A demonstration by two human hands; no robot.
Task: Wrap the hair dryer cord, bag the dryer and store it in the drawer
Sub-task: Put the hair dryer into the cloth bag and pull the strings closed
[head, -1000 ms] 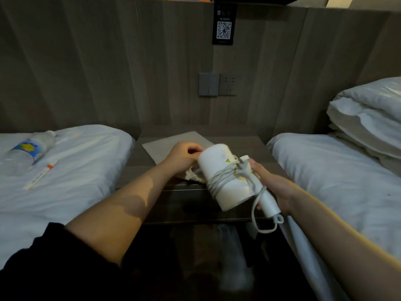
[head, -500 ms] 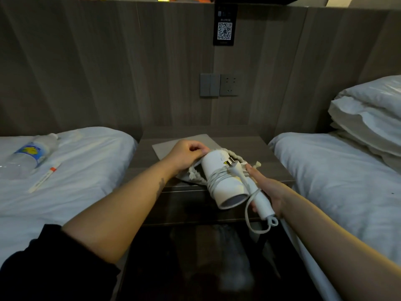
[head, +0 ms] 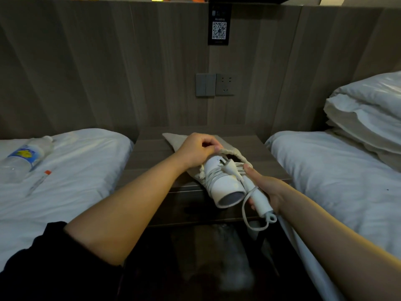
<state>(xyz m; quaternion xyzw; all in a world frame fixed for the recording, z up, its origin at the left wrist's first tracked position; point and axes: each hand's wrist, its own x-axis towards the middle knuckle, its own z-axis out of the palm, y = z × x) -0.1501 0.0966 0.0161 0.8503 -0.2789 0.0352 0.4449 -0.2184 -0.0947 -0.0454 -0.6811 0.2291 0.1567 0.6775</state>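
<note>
A white hair dryer (head: 225, 184) lies tilted over the front of the nightstand (head: 152, 157), its white cord (head: 213, 172) wound around the barrel and the plug resting on top. My right hand (head: 263, 187) grips the dryer's folded handle, from which a loop of cord hangs down. The dryer's far end sits in the mouth of a beige drawstring bag (head: 233, 154) that lies flat on the nightstand. My left hand (head: 198, 148) pinches the bag's rim and holds it over the dryer's end.
White beds flank the nightstand; the left bed (head: 76, 170) carries a plastic water bottle (head: 23, 157) and a small tube. Pillows (head: 368, 109) are stacked on the right bed. A wall switch and socket (head: 216, 84) sit on the wood panel behind.
The dryer has moved away from me toward the bag, and its far end has gone into the bag's mouth. My left hand has lifted the bag's rim over it.
</note>
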